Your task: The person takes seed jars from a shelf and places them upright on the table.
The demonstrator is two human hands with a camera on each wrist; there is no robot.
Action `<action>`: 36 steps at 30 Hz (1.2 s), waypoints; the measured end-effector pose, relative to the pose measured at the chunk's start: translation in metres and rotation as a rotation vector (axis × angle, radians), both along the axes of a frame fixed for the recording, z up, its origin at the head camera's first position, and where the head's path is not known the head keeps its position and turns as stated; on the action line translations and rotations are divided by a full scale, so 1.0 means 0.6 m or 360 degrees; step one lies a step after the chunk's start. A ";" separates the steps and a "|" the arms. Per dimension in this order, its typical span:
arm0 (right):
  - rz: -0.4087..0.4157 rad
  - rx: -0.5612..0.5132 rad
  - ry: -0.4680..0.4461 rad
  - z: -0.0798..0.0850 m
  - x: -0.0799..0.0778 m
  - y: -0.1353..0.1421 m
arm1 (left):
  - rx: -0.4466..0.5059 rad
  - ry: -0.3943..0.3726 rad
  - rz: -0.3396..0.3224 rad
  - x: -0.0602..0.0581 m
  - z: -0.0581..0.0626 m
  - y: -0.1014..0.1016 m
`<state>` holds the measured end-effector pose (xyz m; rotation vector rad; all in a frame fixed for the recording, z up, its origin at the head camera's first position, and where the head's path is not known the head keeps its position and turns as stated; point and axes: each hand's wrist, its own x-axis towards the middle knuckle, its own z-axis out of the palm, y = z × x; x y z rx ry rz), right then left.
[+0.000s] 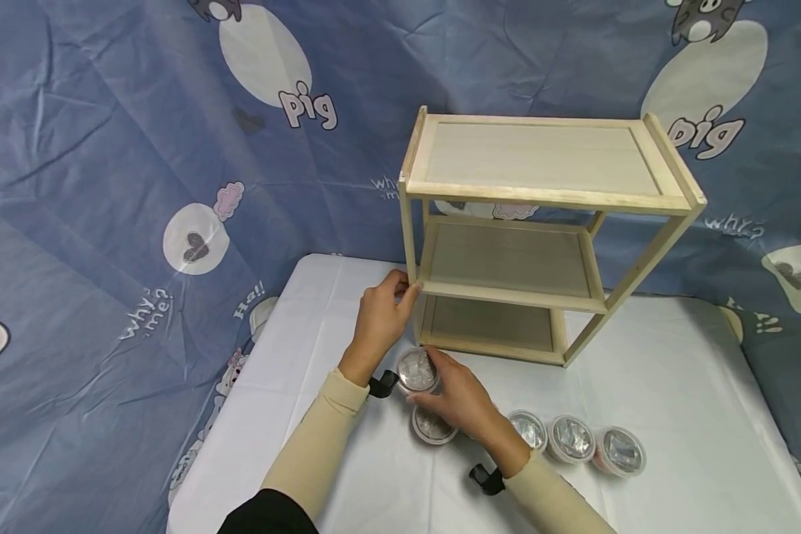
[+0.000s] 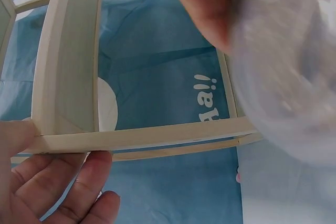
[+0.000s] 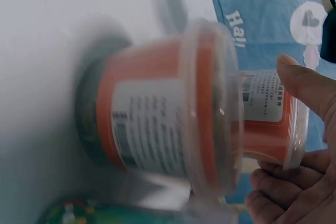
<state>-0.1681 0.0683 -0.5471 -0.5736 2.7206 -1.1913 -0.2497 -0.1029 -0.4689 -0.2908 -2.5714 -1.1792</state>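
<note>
Clear-lidded orange plastic cup [image 1: 417, 371], near the counter's [image 1: 674, 386] middle before the wooden shelf [image 1: 547, 222]: your right hand [image 1: 460, 400] fingers curl around its rim; your left hand [image 1: 380, 319] pinches the shelf post. Probably light, thin-walled, slippery; hold it by the stiff rim.

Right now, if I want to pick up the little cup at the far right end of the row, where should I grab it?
Grab the far-right cup around its round side wall, just under the lid rim, coming down from above. It stands upright on the white table. Its right side looks free, while a neighbour cup sits close on its left, so put your fingers front and back.
</note>
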 end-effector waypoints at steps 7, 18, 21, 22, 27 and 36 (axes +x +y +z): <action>0.0059 0.0021 0.0005 -0.008 0.009 -0.022 | 0.0005 0.0004 -0.0003 0.000 -0.003 0.000; 0.0120 0.0106 0.0033 -0.024 0.016 -0.041 | -0.0004 0.0004 -0.0008 -0.002 -0.002 0.001; 0.0166 0.0121 0.0066 -0.031 0.018 -0.047 | 0.0005 0.0015 -0.0005 -0.003 -0.003 0.000; 0.0179 0.0130 0.0078 -0.032 0.019 -0.048 | 0.0007 0.0015 -0.0006 -0.003 -0.003 0.000; 0.0238 0.0187 0.0178 -0.037 0.021 -0.055 | 0.0019 0.0004 -0.0022 -0.001 -0.003 0.000; 0.0331 0.0340 0.0342 -0.039 0.024 -0.064 | 0.0022 0.0004 -0.0016 0.000 -0.002 -0.001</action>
